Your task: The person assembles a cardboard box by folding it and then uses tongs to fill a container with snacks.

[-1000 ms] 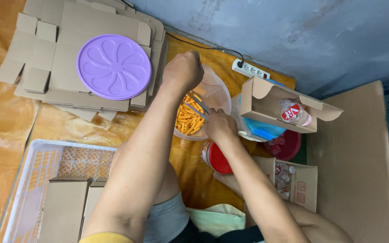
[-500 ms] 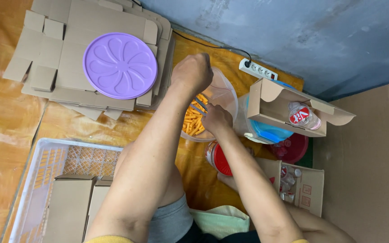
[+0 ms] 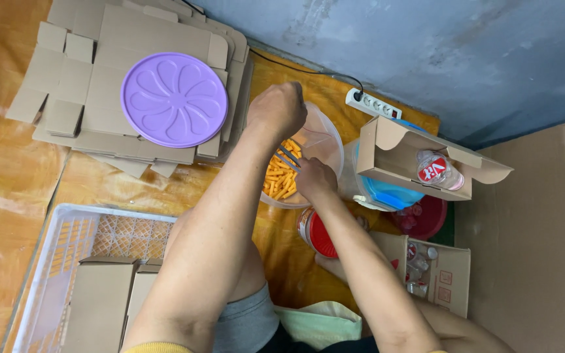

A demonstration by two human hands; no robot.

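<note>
A clear plastic tub holds orange snack sticks on the orange floor mat. My left hand grips the tub's far rim. Inside the tub, my right hand holds thin metal tongs whose tips reach toward the sticks. Just right of the tub stands an open cardboard box with a small sealed cup in it.
A purple round lid lies on a stack of flat cardboard boxes. A white basket with folded boxes sits at lower left. A red-lidded jar, a red bowl, a box of small cups and a power strip surround the tub.
My right hand has shifted slightly left inside the tub with the tongs. My left hand stays on the rim. The view has drifted a little.
</note>
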